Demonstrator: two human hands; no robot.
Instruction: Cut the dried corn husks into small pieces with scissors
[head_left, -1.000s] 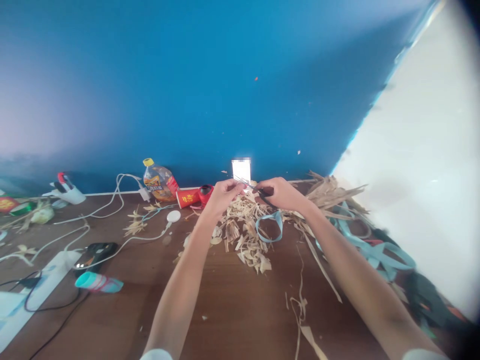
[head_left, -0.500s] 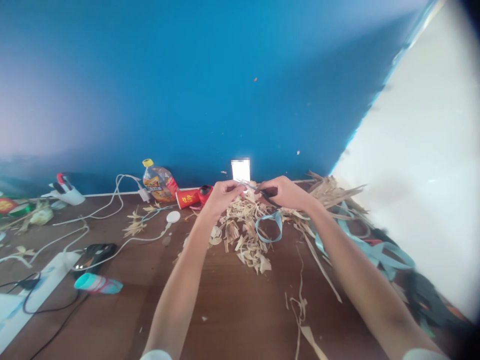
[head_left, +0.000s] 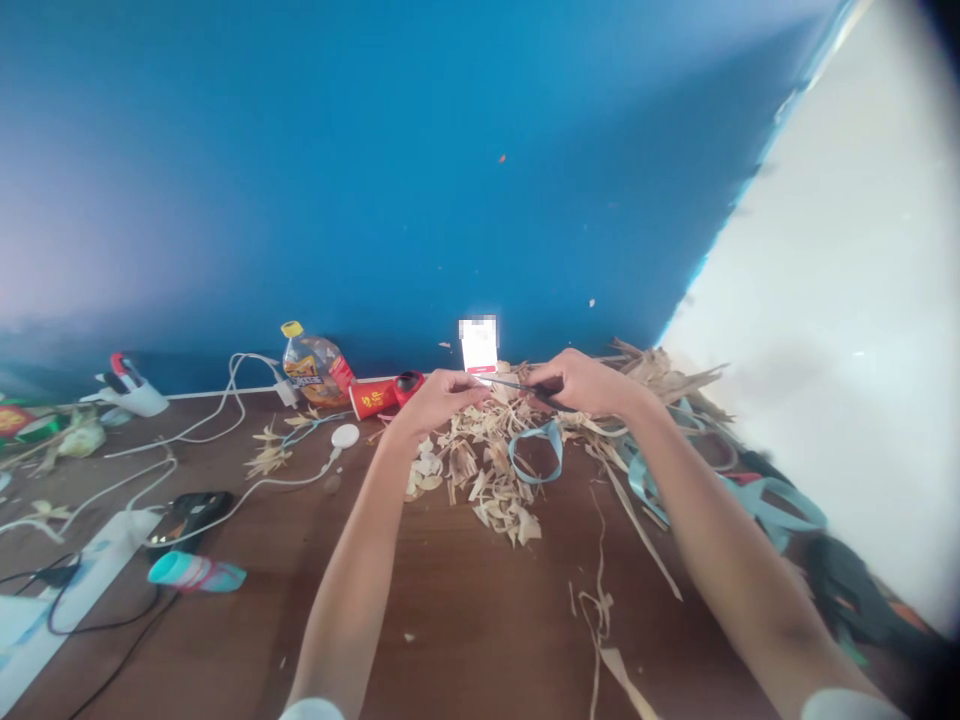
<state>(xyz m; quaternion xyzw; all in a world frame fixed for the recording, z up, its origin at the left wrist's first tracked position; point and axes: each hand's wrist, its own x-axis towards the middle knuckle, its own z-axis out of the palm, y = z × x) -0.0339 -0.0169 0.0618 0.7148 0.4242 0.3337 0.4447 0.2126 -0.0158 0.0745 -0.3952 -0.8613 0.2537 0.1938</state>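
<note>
The brown counter (head_left: pixel 465 610) runs up to a deep blue wall (head_left: pixel 420 150), which meets a white wall (head_left: pixel 840 300) on the right. Its front middle is mostly bare wood with a few stray scraps, while the back is crowded. There, a heap of dry husk scraps (head_left: pixel 495 455) spreads below the hands, a pale blue ribbon loop (head_left: pixel 559 455) lying against its right side and a stack of dried husks (head_left: pixel 664 378) behind it to the right. A bright phone-like screen (head_left: pixel 480 347) stands by the wall.

Above the heap, the right hand (head_left: pixel 576 382) has its fingers closed around black-handled scissors (head_left: pixel 510 384), whose slim blades point left to the fingertips of the left hand (head_left: pixel 448 396). The left fingers are drawn together; whether they pinch anything is too small to tell.

Left of the hands, a yellow-capped bottle (head_left: pixel 311 372) leans near the wall beside a red can (head_left: pixel 373 397) on its side. A white charging disc (head_left: pixel 345 436) sits on its cable nearby. Farther left lie a turquoise tube (head_left: pixel 176 570), a black device (head_left: pixel 191 512), a white power strip (head_left: pixel 82 590) and a white cup of pens (head_left: pixel 148 400). More blue ribbon (head_left: pixel 784 505) tangles along the right edge.
</note>
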